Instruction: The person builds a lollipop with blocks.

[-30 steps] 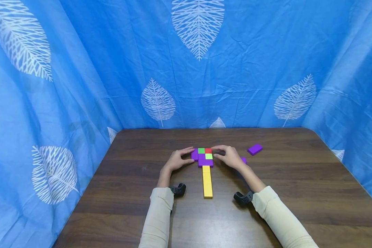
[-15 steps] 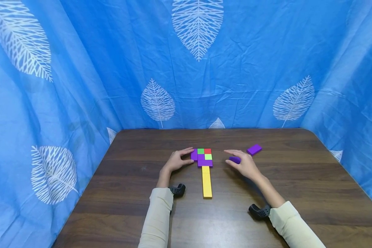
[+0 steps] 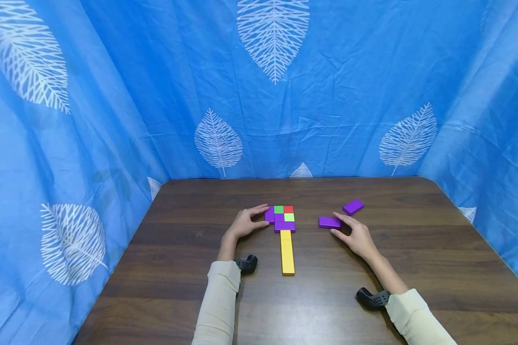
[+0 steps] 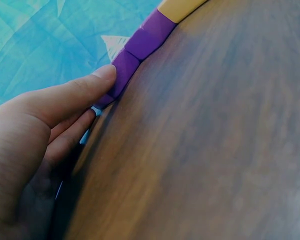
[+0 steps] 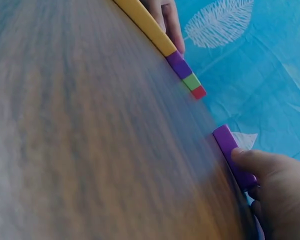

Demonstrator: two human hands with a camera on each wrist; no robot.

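Note:
My left hand (image 3: 242, 224) pinches the upright-lying purple block (image 3: 269, 215) at the left of a flat group of blocks, thumb on its near end and fingers at its far end. Beside it in that group lie a green block (image 3: 278, 209), a red block (image 3: 288, 209), a lime block (image 3: 289, 217) and a wider purple block (image 3: 285, 226). A yellow strip (image 3: 287, 254) extends from the group toward me. To the right, my right hand (image 3: 359, 239) holds the right end of a separate purple block (image 3: 329, 222) between thumb and fingers; the right wrist view shows the thumb (image 5: 250, 159) against its side.
Another loose purple block (image 3: 353, 207) lies behind the right hand. Everything rests on a dark wooden table (image 3: 190, 287), with a blue leaf-patterned curtain (image 3: 336, 86) at its back and sides. Each wrist carries a black device (image 3: 373, 299).
My right hand has left the group's right side and moved right to the separate purple block, which now shows fully at its fingertips. My left hand has stayed in place.

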